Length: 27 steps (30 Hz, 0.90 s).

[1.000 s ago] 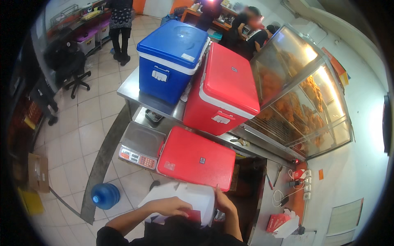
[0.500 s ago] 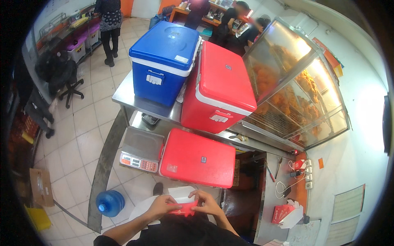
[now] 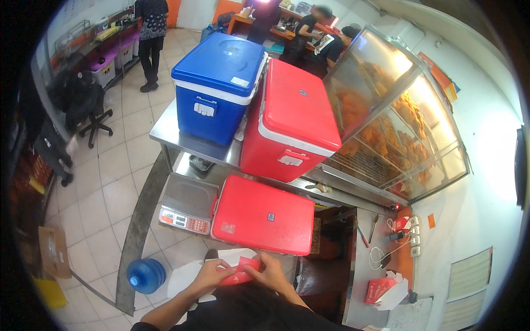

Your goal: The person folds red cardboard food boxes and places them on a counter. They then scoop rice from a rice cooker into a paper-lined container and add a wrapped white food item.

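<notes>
Close to my body I hold a red-and-white cardboard food box, partly unfolded, with white flaps spreading out beyond my hands. My left hand grips its red panel from the left, thumb laid on the panel. From the right, my right hand pinches the red panel's other end between thumb and fingers. More white card shows beside my left wrist; whether it belongs to the same box I cannot tell. Ahead of my hands lies a red cooler lid, next to a digital scale.
A blue cooler and a red cooler stand on a steel table, beside a lit glass cabinet of fried food. A water jug is on the floor. Another food box sits on the right counter. People stand farther back.
My hands have shifted slightly and a red panel of the box now stands raised between them. The view has tilted a little. The people at the back have changed posture.
</notes>
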Each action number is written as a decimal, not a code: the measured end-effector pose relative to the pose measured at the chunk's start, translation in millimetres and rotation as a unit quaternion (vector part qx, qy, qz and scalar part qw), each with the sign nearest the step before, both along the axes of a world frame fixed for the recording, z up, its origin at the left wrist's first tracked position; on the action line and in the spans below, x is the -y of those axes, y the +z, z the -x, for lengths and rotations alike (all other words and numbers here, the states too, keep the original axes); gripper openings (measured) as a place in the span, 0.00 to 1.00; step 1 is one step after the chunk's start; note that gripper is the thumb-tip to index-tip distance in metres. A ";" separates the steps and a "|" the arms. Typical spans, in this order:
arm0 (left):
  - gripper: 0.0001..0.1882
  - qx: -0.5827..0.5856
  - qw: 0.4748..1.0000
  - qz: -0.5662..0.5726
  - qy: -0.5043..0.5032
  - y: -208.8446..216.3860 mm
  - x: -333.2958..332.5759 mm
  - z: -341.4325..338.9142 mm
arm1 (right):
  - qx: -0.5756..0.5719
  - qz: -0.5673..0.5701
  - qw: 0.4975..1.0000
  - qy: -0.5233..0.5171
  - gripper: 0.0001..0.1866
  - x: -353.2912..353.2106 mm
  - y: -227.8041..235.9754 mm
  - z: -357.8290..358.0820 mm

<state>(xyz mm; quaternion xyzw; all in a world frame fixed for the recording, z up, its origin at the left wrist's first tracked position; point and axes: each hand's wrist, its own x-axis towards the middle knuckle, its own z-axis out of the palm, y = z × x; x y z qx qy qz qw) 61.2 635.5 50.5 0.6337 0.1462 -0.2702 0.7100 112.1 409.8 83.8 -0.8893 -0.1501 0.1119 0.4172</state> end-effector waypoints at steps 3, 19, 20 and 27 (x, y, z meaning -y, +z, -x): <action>0.17 -0.013 0.999 0.000 -0.038 9.1 -4.5 -4.1 | -0.034 0.021 0.998 -0.048 0.18 -1.5 -0.5 -1.5; 0.16 0.073 0.990 -0.098 -0.075 28.6 -19.8 6.7 | -0.102 -0.003 0.972 0.212 0.20 -9.6 13.7 -10.4; 0.15 0.088 0.983 -0.138 -0.087 34.8 -22.0 4.6 | 0.005 0.049 0.972 0.230 0.19 -11.0 14.6 -12.4; 0.22 0.224 0.948 -0.213 -0.083 96.0 -42.8 -9.4 | -0.037 -0.010 0.954 0.297 0.14 -23.9 21.7 -45.5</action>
